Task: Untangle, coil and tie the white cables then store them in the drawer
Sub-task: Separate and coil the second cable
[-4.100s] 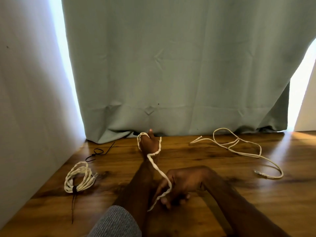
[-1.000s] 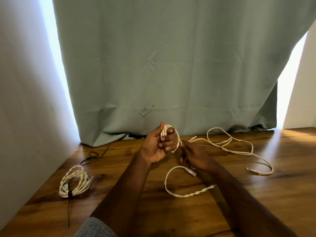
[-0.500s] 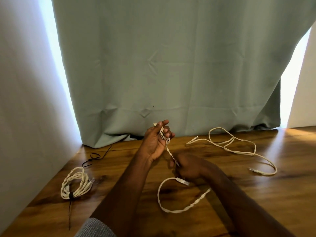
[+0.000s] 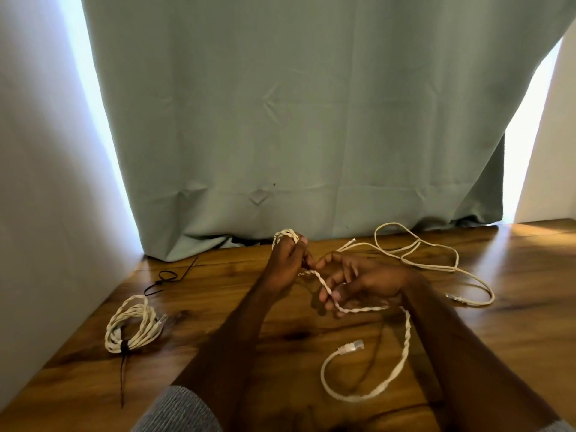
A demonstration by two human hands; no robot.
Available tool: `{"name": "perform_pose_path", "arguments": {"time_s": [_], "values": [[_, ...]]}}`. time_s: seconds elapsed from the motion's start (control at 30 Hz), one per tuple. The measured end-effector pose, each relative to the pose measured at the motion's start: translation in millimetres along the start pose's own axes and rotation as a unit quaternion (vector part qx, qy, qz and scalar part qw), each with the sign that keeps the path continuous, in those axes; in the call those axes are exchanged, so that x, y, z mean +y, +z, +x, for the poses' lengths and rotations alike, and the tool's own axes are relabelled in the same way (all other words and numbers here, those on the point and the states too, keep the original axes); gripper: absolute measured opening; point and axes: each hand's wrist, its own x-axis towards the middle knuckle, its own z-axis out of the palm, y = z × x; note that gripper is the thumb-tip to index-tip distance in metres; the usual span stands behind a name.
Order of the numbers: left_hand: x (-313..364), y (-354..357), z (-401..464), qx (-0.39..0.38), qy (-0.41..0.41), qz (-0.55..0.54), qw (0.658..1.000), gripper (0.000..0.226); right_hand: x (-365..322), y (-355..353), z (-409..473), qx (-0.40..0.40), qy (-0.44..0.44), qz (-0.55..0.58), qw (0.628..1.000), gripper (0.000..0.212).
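Left hand [image 4: 285,263] grips coiled turns of twisted white cable [image 4: 402,347]; right hand [image 4: 358,283] pinches its strand. Plug end lies on wooden table [image 4: 514,338]. Tied coil [image 4: 132,325] far left; loose cable [image 4: 436,260] right.

a twisted white cable [image 4: 367,310] has several turns wound at the left hand [image 4: 285,263] and runs through the right hand [image 4: 358,283], its tail looping on the bench to a clear plug. a coiled cable [image 4: 134,325] (black-tied) lies left; a loose cable [image 4: 436,263] sprawls right.
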Motion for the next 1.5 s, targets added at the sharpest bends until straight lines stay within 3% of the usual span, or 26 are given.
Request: {"name": "perform_pose_path", "arguments": {"time_s": [0.1,0.2,0.37,0.5,0.63,0.7,0.77,0.83,0.93,1.0,1.07,1.13,1.2,1.27,1.4,1.43,1.5], "values": [[-10.8,4.7,-7.7,-0.007,-0.014,0.043,0.999,0.042,2.8,-4.0,-6.0,-0.004,-0.049,0.084,0.995,0.042],[-10.4,11.2,-12.3,-0.047,-0.054,0.02,0.997,0.038,7.1,-6.3,-2.8,-0.049,-0.081,0.148,0.984,0.02],[-14.9,13.0,-15.8,-0.1,-0.16,-0.099,0.977,0.042,9.7,-12.0,3.7,-0.055,-0.112,0.252,0.96,0.031],[-11.3,0.3,-10.2,-0.093,-0.213,-0.154,0.96,0.049,12.7,-8.6,7.8,0.045,-0.099,0.217,0.97,0.035],[-16.4,-6.6,-3.9,-0.016,-0.264,-0.139,0.954,0.05,7.1,-12.8,8.8,0.227,-0.073,0.217,0.947,0.027],[-19.4,-10.7,-1.9,0.025,-0.3,-0.153,0.941,0.043,4.5,-19.2,7.3,0.331,-0.068,0.129,0.932,0.026],[-19.1,-11.9,-0.9,0.054,-0.32,-0.179,0.929,0.035,0.9,-22.0,1.1,0.415,-0.067,-0.128,0.898,0.017],[-21.5,-7.8,2.9,0.08,-0.309,-0.153,0.935,0.038,-6.0,-9.6,-2.3,0.421,-0.079,-0.325,0.843,0.014],[-34.5,-1.5,8.1,0.104,-0.264,-0.069,0.956,0.036,-15.5,31.8,8.3,0.359,-0.091,-0.394,0.842,0.036],[-35.2,-2.8,3.8,0.064,-0.23,-0.043,0.97,0.021,-15.1,55.7,22.3,0.308,-0.1,-0.419,0.848,0.046],[-29.4,-5.2,-1.9,0.005,-0.194,-0.078,0.978,0.018,-12.3,68.1,35.5,0.28,-0.1,-0.434,0.85,0.043],[-13.2,-7.9,-5.2,0.003,-0.235,-0.128,0.964,0.034,-7.6,69.7,44.1,0.286,-0.118,-0.433,0.847,0.031],[-13.3,-13.1,-4.6,-0.046,-0.284,-0.158,0.945,0.05,-5.7,62.8,46.6,0.327,-0.154,-0.405,0.84,0.019],[-17.0,-21.7,-4.4,-0.153,-0.314,-0.226,0.91,0.06,-8.7,51.3,40.5,0.402,-0.17,-0.408,0.802,0.018],[-12.4,-35.3,-7.6,-0.351,-0.313,-0.322,0.822,0.063,-17.5,29.8,16.3,0.51,-0.122,-0.562,0.639,0.022],[-7.8,-36.2,-6.8,-0.374,-0.307,-0.336,0.808,0.062,-20.5,26.4,13.0,0.519,-0.092,-0.588,0.614,0.027],[1.0,-35.2,-5.0,-0.372,-0.297,-0.336,0.813,0.06,-27.5,24.6,8.3,0.522,-0.012,-0.632,0.573,0.05]]}}
